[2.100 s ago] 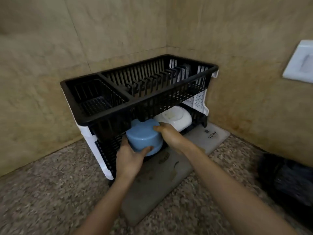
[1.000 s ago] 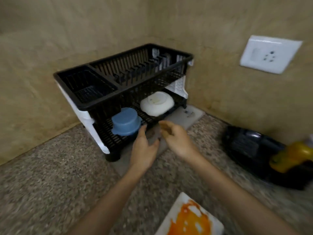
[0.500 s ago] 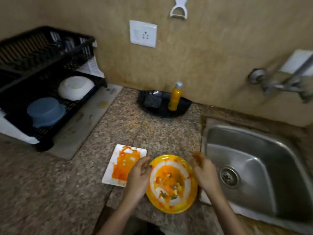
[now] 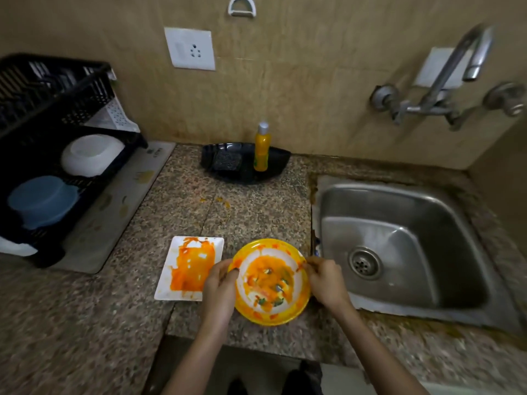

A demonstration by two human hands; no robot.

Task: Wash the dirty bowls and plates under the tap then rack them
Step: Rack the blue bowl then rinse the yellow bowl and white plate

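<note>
A round yellow plate [image 4: 270, 281] smeared with orange sauce and food bits sits on the granite counter near its front edge. My left hand [image 4: 219, 283] grips its left rim, thumb on top. My right hand [image 4: 325, 280] pinches its right rim. A white rectangular plate [image 4: 189, 266], also smeared orange, lies just left of my left hand. In the black dish rack [image 4: 71, 109] at the left, a blue bowl [image 4: 42, 201] and a white bowl [image 4: 91, 153] sit upside down on the lower tier. The tap [image 4: 456, 67] hangs over the steel sink [image 4: 405, 240] at the right.
A black tray [image 4: 273, 163] against the wall holds a scrub pad [image 4: 226, 161] and a yellow soap bottle [image 4: 261, 148]. A grey drying mat [image 4: 114, 212] lies under the rack. Orange drips [image 4: 219, 201] spot the counter. A wall socket [image 4: 191, 49] is above.
My hands left the blue bowl in the rack, and my view swung right to the counter and sink. Both hands closed onto the rims of the yellow plate.
</note>
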